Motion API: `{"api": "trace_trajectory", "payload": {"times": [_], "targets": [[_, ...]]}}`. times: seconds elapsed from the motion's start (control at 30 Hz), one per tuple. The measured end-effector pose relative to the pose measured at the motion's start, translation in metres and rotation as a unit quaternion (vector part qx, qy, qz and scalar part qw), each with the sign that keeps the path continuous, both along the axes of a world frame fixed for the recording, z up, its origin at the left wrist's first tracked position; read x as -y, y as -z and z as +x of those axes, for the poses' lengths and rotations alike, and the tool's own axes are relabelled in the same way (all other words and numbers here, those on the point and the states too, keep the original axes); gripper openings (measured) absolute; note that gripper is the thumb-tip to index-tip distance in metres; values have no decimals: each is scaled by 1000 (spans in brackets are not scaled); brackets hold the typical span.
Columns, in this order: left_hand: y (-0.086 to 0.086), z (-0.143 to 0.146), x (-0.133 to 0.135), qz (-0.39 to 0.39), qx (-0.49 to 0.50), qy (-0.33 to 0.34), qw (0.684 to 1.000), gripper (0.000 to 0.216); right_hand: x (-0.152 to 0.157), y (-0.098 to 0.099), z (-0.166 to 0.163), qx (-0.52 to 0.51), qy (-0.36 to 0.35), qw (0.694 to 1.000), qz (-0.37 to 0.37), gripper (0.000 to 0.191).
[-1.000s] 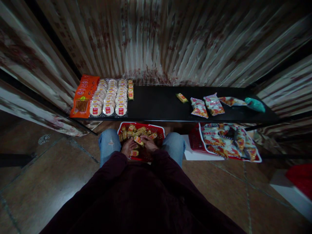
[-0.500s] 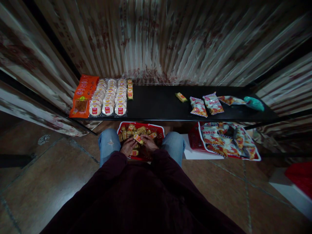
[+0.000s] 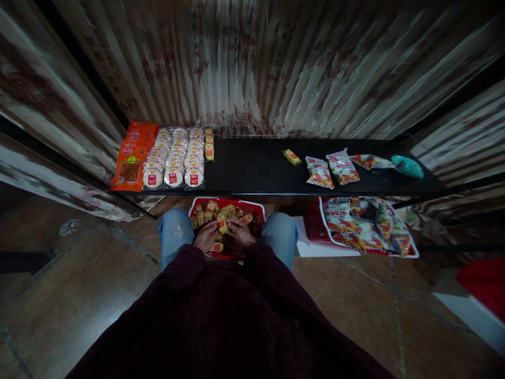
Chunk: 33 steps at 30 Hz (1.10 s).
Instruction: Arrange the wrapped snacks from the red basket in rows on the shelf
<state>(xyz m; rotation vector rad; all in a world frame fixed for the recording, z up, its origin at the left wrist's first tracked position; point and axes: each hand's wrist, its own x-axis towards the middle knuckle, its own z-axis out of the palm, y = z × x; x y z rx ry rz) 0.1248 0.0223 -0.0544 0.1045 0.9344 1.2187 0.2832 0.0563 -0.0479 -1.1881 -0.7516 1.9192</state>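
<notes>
Between my knees stands a red basket (image 3: 257, 210) with a white rim, holding several small yellow-and-gold wrapped snack packs (image 3: 232, 211). Over it, my left hand (image 3: 205, 236) and my right hand (image 3: 240, 233) pinch one yellow snack pack (image 3: 222, 223) from its two sides. The pack is roughly upright in view, its red label facing up. On the black shelf (image 3: 248, 168) ahead, a short row of the same yellow packs (image 3: 209, 146) lies beside the round white crackers, and a single yellow pack (image 3: 292, 156) lies farther right.
Clear-wrapped round crackers (image 3: 173, 158) form rows beside an orange bag (image 3: 134, 156) at the shelf's left. White-and-orange snack bags (image 3: 343, 167) and a teal packet (image 3: 407, 166) lie at its right. Another red basket (image 3: 313, 221) full of snack bags stands right of my knee.
The yellow pack between my hands has turned from a slant to nearly upright in view. My hands stay over the basket. The view has shifted slightly.
</notes>
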Motion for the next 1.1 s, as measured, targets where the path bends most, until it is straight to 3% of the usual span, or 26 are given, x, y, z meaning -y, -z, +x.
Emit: {"api": "trace_trajectory", "payload": {"times": [0.4, 0.57, 0.77, 1.1], "targets": [[-10, 1, 3, -52, -33, 8, 998, 21, 3, 0, -2, -14, -16, 1000, 14, 45], [-10, 4, 6, -41, -40, 31, 998, 27, 5, 0, -4, -6, -34, 998, 45, 46], [-10, 7, 6, -48, -40, 15, 998, 26, 5, -1, -6, -4, -50, 997, 52, 47], [-16, 0, 6, -48, -27, 25, 998, 21, 2, 2, -3, -33, -30, 999, 13, 49]]}}
